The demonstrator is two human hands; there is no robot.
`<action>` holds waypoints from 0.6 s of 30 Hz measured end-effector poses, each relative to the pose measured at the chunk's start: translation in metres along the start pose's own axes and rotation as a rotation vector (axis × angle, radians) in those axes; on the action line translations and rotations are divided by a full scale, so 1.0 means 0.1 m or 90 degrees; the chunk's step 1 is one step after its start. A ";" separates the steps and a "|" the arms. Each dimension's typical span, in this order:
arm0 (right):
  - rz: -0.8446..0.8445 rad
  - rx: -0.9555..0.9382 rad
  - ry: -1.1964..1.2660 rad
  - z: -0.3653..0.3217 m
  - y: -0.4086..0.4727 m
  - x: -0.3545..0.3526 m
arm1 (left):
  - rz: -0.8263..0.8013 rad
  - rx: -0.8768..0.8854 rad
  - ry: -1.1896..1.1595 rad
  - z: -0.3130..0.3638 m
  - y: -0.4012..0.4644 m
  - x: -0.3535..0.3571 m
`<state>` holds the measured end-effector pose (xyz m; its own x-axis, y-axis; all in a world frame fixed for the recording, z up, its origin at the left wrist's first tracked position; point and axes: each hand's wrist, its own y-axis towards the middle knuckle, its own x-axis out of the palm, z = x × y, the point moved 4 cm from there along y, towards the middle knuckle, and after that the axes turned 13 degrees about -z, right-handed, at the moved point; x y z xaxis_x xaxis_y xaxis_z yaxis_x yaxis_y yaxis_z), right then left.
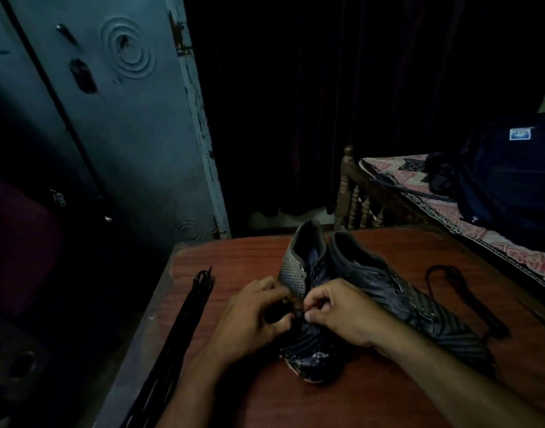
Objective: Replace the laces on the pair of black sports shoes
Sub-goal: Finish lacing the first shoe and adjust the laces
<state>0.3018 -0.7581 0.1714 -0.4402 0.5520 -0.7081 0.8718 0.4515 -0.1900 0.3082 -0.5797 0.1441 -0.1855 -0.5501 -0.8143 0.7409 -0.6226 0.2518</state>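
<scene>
**Lace swap: old lace apparently off one shoe, work in hand on the other**

Landmark: the left shoe [299,288], toe toward the person, near the middle of the table [234,257].

Left hand [255,319] lay against the landmark's left side over the lower eyelets. Its grip was curled; thumb and forefinger seemed to pinch something dark there, but the light was too poor to say what. Right hand [339,313] came in from the right. Its grip was closed to a fine pinch on what looked like a lace end [300,313] at the throat of the shoe.

The right shoe [404,298] stood just right of the landmark, touching it at the heel end. Its eyelets looked bare, though dimly seen.

A loose lace [468,301] lay in a loop on the table, right of both shoes. A bundle of laces [184,319] lay straight along the table edge, well left of the landmark.

Judgement: early stage. One lace appears out. Whether the hands were unthreading or threading could not be told. Left to do: fit laces from the bundle to both shoes.
</scene>
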 end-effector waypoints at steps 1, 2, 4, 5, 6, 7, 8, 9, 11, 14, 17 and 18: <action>-0.006 0.001 0.004 -0.01 0.00 0.00 | -0.006 0.000 0.000 0.00 0.00 0.00; -0.007 0.002 0.010 -0.02 0.00 0.00 | -0.011 -0.001 0.000 0.00 0.00 -0.01; -0.001 0.004 0.009 -0.03 -0.01 0.02 | -0.020 0.000 0.010 0.00 0.00 -0.01; 0.002 0.002 0.011 -0.02 -0.01 0.03 | -0.024 0.001 0.022 0.00 0.00 -0.01; 0.004 -0.003 0.017 -0.01 -0.01 0.03 | -0.026 0.001 0.037 0.01 0.01 -0.01; 0.005 -0.005 0.024 -0.01 -0.02 0.04 | -0.027 0.000 0.054 0.02 0.01 -0.01; 0.005 -0.005 0.028 0.00 -0.03 0.04 | -0.026 -0.001 0.072 0.04 0.01 -0.01; 0.005 -0.002 0.027 0.00 -0.05 0.04 | -0.028 -0.001 0.092 0.05 0.02 0.00; 0.017 0.008 0.004 0.02 -0.07 0.07 | -0.035 0.004 0.122 0.07 0.03 0.01; 0.090 0.011 -0.018 0.04 -0.07 0.12 | -0.033 0.008 0.122 0.06 0.03 0.03; 0.113 0.023 -0.024 0.08 0.00 0.17 | -0.016 0.001 0.104 0.09 0.02 0.04; 0.111 0.030 -0.020 0.10 0.02 0.17 | -0.007 -0.006 0.091 0.10 0.00 0.04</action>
<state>0.2977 -0.7551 0.1516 -0.2747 0.5968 -0.7539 0.9438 0.3173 -0.0927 0.3010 -0.5882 0.1461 -0.1000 -0.4578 -0.8834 0.7455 -0.6225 0.2382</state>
